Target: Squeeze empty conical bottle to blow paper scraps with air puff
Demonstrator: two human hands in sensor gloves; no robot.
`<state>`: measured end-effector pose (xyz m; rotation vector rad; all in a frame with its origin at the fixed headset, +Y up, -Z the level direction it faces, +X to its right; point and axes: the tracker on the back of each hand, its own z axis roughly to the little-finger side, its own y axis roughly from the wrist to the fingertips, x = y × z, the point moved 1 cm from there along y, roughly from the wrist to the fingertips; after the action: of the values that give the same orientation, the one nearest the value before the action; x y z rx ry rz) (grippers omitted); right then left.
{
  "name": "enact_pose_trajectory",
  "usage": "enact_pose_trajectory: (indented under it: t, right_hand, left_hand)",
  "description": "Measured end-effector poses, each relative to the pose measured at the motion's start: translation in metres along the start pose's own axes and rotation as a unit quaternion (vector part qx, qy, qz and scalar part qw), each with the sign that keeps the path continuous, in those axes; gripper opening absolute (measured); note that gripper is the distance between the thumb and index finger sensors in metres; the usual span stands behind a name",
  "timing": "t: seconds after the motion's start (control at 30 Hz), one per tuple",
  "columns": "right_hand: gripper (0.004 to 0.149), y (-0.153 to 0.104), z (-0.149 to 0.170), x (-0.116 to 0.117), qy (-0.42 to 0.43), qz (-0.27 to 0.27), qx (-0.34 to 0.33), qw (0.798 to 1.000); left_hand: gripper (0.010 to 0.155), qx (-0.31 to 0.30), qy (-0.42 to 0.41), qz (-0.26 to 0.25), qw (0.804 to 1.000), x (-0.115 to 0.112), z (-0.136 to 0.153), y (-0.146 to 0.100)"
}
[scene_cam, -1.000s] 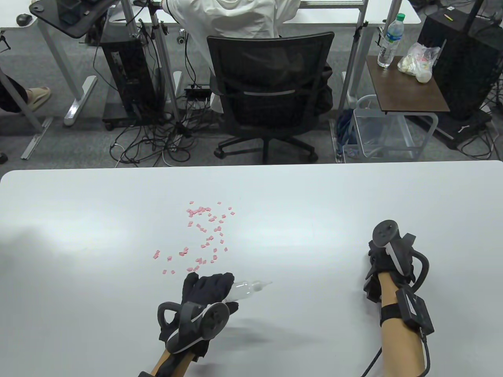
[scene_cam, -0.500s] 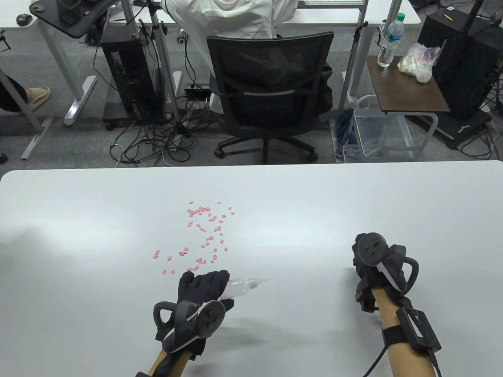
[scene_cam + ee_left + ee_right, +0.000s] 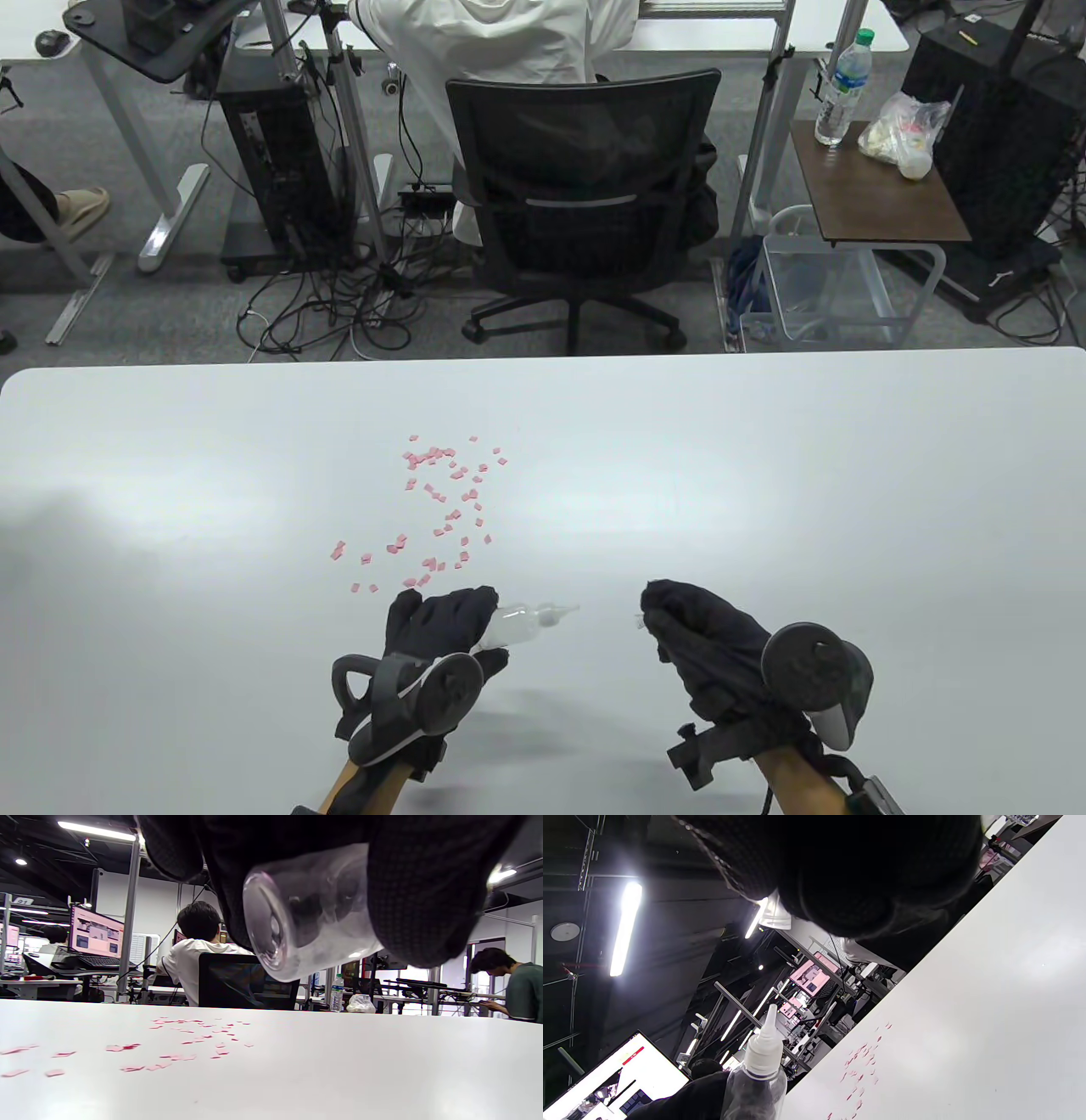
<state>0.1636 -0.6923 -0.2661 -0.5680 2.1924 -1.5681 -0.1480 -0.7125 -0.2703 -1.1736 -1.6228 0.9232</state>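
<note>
My left hand [image 3: 471, 615] grips a clear, empty conical bottle [image 3: 522, 621] just above the white table [image 3: 764, 467]. The bottle lies sideways with its white nozzle pointing right. Its round base shows between the fingers in the left wrist view [image 3: 305, 916]. Pink paper scraps [image 3: 441, 501] lie scattered beyond and left of this hand, and also show in the left wrist view [image 3: 191, 1035]. My right hand [image 3: 649, 615] hovers just right of the nozzle tip, fingers curled, pinching a small whitish cap-like piece [image 3: 774, 914]. The right wrist view shows the bottle [image 3: 755, 1086] nozzle-up.
Past the table's far edge stands a black office chair [image 3: 585, 195] with a person in white seated at another desk. A small brown side table [image 3: 874, 187] with a water bottle is at the far right.
My right hand has moved from the right side of the table leftward and nearer, ending close to the bottle's nozzle. The left hand and bottle have barely moved. The scraps lie as before.
</note>
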Motion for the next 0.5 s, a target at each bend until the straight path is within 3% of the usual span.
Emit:
enact_pose_trajectory:
  t: [0.5]
  right_hand:
    - [0.04, -0.008, -0.003, 0.029, 0.032, -0.038, 0.002, 0.999]
  left_hand:
    - [0.074, -0.058, -0.031, 0.001, 0.998, 0.001, -0.025, -0.006]
